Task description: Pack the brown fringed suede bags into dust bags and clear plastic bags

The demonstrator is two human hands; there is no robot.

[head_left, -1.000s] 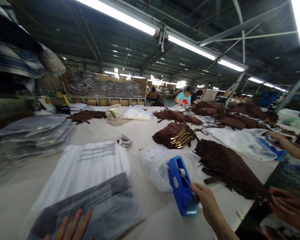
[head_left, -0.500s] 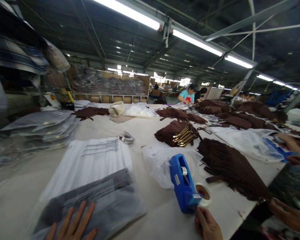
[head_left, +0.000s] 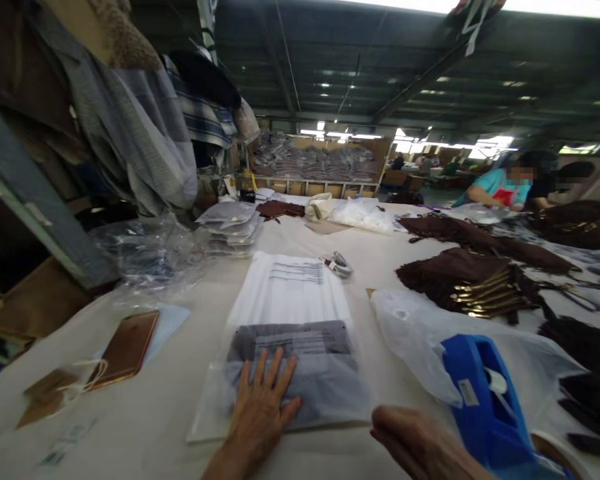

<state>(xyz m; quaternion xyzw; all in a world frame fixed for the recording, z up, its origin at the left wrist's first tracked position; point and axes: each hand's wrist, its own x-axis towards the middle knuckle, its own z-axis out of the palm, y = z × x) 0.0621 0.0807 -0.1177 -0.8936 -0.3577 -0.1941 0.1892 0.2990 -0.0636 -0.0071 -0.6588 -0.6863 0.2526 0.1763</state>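
My left hand [head_left: 263, 407] lies flat, fingers spread, on a frosted plastic bag [head_left: 325, 393] with a folded grey item inside. Beyond it, a stack of white plastic bags [head_left: 290, 293] with printed lines spreads over the table. My right hand [head_left: 420, 440] hovers by the bag's lower right corner, its fingers pressed together. Whatever may be between those fingers is hidden and slightly blurred. To the right of that hand stands a blue tape dispenser [head_left: 480, 400], with a roll of tape [head_left: 560, 457] beside it, partly cut off.
Dark brown fringed bags [head_left: 440, 277] with gold clasps lie at right, beside a crumpled clear bag [head_left: 410, 333]. A phone [head_left: 127, 347] and a tag [head_left: 47, 397] sit at left. Packed bags [head_left: 230, 223] are stacked behind. A co-worker [head_left: 500, 187] is across the table.
My view has turned left. My right hand has left the tape dispenser and moved over to the frosted bag's lower right corner. My left hand stays flat on the bag.
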